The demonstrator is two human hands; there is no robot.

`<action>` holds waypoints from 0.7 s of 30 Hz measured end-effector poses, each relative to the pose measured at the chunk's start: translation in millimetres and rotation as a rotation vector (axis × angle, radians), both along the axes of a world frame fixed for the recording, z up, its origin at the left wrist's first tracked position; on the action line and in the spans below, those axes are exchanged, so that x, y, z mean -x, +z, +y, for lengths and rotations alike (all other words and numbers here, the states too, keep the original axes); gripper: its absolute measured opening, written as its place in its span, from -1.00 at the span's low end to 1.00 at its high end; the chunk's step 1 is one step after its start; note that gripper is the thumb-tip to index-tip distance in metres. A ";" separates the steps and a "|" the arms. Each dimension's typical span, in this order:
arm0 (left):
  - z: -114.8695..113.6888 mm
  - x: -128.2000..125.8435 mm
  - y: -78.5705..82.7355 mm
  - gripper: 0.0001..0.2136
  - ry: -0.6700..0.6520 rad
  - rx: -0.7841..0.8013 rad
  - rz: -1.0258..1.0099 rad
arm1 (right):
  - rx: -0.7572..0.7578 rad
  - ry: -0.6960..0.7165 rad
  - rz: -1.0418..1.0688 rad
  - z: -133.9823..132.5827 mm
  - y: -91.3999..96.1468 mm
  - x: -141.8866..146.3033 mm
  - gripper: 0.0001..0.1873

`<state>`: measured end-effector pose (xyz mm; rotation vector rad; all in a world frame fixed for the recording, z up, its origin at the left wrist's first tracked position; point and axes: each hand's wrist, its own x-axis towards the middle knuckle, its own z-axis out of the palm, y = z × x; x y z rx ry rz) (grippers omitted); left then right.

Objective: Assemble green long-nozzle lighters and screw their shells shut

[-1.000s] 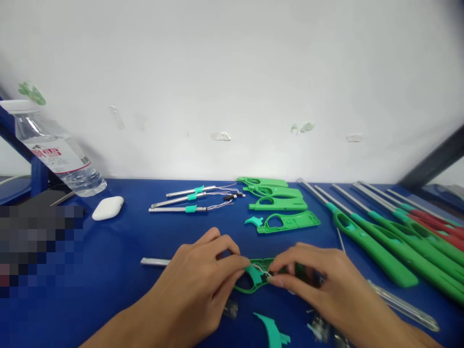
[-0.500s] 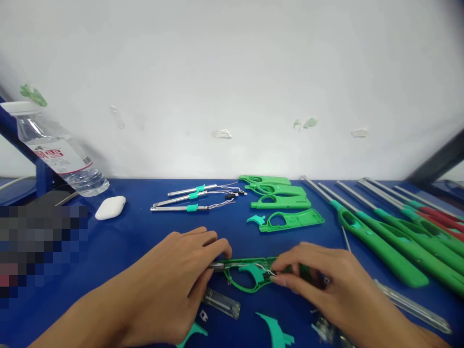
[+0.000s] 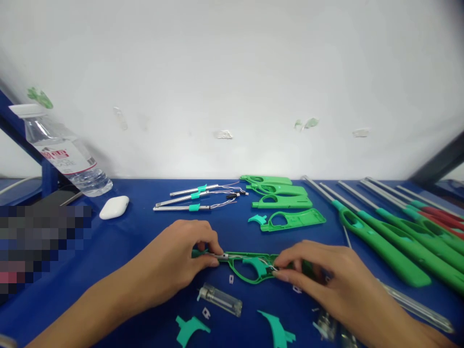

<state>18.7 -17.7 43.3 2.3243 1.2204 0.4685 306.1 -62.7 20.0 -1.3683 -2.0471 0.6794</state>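
In the head view, a green lighter half-shell [image 3: 242, 278] lies with its inside up between my hands. A teal trigger [image 3: 255, 265] sits at its finger opening, with thin wires running beside it. My left hand [image 3: 181, 253] pinches a metal lighter tube [image 3: 225, 256] at the shell's left end; a teal piece on the tube is partly hidden by the fingers. My right hand [image 3: 331, 270] is closed around the shell's right part, thumb and forefinger at the wires. That end of the shell is mostly covered. Just in front lies a clear fuel tank [image 3: 222, 300].
Loose teal triggers [image 3: 276, 331] and small white clips [image 3: 206, 313] lie near me. Behind are wired metal tubes [image 3: 181, 207] and green half-shells [image 3: 282, 202]. Assembled green lighters [image 3: 387, 249] lie right. A water bottle [image 3: 68, 154] and white case [image 3: 114, 207] stand left.
My left hand has shifted slightly left and away from me, uncovering the fuel tank and a teal trigger. Its thumb and forefinger now pinch the tube. My right hand has hardly moved.
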 end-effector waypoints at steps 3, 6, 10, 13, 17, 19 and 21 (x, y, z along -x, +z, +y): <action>2.3 1.4 -5.8 -0.82 0.001 -0.019 0.005 | 0.002 0.002 -0.005 -0.5 -0.4 -0.2 -0.95; 1.7 2.5 -7.7 -0.81 -0.026 -0.059 0.006 | 0.009 -0.005 -0.008 -0.8 0.1 0.6 -0.94; -5.0 -0.3 -3.8 -0.88 -0.071 -0.149 0.031 | 0.018 -0.011 -0.008 0.6 1.7 1.6 -0.93; -11.3 -6.5 -2.9 -0.87 -0.063 -0.215 0.068 | 0.027 -0.010 -0.006 1.9 2.5 1.4 -0.93; -18.0 -16.6 -8.0 -0.92 -0.099 -0.259 0.043 | 0.037 -0.002 -0.003 1.2 1.9 0.9 -0.93; -20.3 -21.2 -11.7 -0.89 -0.131 -0.255 0.023 | 0.033 0.009 -0.001 0.4 1.4 1.1 -0.95; -21.6 -25.2 -15.8 -0.90 -0.152 -0.275 0.033 | 0.029 0.022 0.000 0.1 1.2 1.8 -0.95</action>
